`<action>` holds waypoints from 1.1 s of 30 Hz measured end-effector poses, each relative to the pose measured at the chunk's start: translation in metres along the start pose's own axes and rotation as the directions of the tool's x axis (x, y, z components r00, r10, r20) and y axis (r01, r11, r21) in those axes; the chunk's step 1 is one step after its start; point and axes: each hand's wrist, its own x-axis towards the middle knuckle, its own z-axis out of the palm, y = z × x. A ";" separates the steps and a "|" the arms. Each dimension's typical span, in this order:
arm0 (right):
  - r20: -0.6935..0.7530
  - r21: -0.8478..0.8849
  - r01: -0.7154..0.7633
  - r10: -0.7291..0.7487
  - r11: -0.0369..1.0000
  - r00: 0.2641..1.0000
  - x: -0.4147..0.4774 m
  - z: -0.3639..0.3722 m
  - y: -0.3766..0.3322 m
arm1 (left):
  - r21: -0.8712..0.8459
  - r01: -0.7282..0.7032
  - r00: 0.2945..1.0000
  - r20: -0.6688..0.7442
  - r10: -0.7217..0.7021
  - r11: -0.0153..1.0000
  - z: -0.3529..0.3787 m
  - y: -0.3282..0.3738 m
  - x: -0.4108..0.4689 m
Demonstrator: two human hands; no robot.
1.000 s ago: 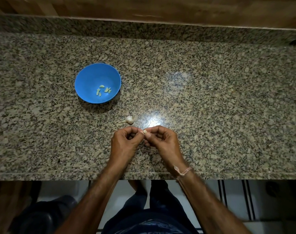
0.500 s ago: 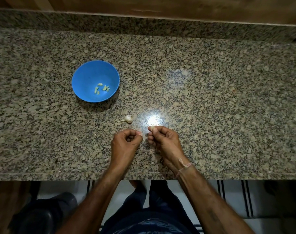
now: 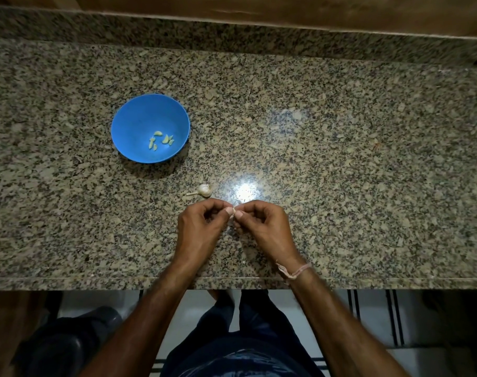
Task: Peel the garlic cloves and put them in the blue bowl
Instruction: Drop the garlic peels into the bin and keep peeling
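Observation:
Over the near middle of the granite counter, my left hand [image 3: 199, 229] and my right hand [image 3: 264, 227] meet thumb to thumb and pinch one small pale garlic clove [image 3: 233, 212] between their fingertips. Most of the clove is hidden by the thumbs. Just beyond my left hand lies the rest of a small garlic bulb [image 3: 204, 189] with its stem pointing left. The blue bowl [image 3: 131, 126] stands at the far left of the hands and holds several peeled cloves [image 3: 161, 141].
The speckled granite counter [image 3: 340, 172] runs the full width, with a raised granite back edge and a wooden wall behind. Its front edge lies under my wrists. A bright light reflection shines right of the bulb. My legs and a tiled floor show below.
Half a second ago my hands were slightly apart, the clove in my right hand alone. They have come together again, and both now pinch the clove.

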 end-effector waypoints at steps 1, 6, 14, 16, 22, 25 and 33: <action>0.000 0.061 -0.014 0.014 0.998 1.000 0.000 0.001 -0.001 | -0.027 0.005 1.000 -0.006 -0.005 1.000 0.000 0.000 0.000; -0.011 0.212 -0.033 0.036 0.977 0.999 -0.004 0.002 -0.003 | -0.119 0.052 0.998 0.026 -0.049 0.991 -0.001 0.004 -0.002; -0.026 0.252 -0.059 0.068 0.966 0.997 -0.006 0.002 -0.003 | -0.045 -0.017 0.997 0.079 0.021 0.999 -0.004 0.007 -0.002; -0.023 0.255 -0.066 0.075 0.965 0.997 -0.007 0.002 -0.003 | -0.046 -0.039 0.995 0.088 0.043 0.998 -0.005 0.007 -0.004; 0.001 0.308 -0.118 0.124 0.944 0.992 -0.009 0.001 -0.004 | -0.001 -0.059 0.991 0.120 0.059 0.998 -0.010 0.004 -0.003; 0.001 0.251 -0.099 0.101 0.963 0.995 -0.010 0.001 -0.004 | 0.050 -0.088 0.988 0.128 0.081 0.995 -0.011 0.006 -0.003; 0.010 0.161 -0.091 0.090 0.983 0.996 -0.012 -0.001 -0.003 | 0.104 -0.128 0.976 0.191 0.107 0.986 -0.012 0.009 -0.004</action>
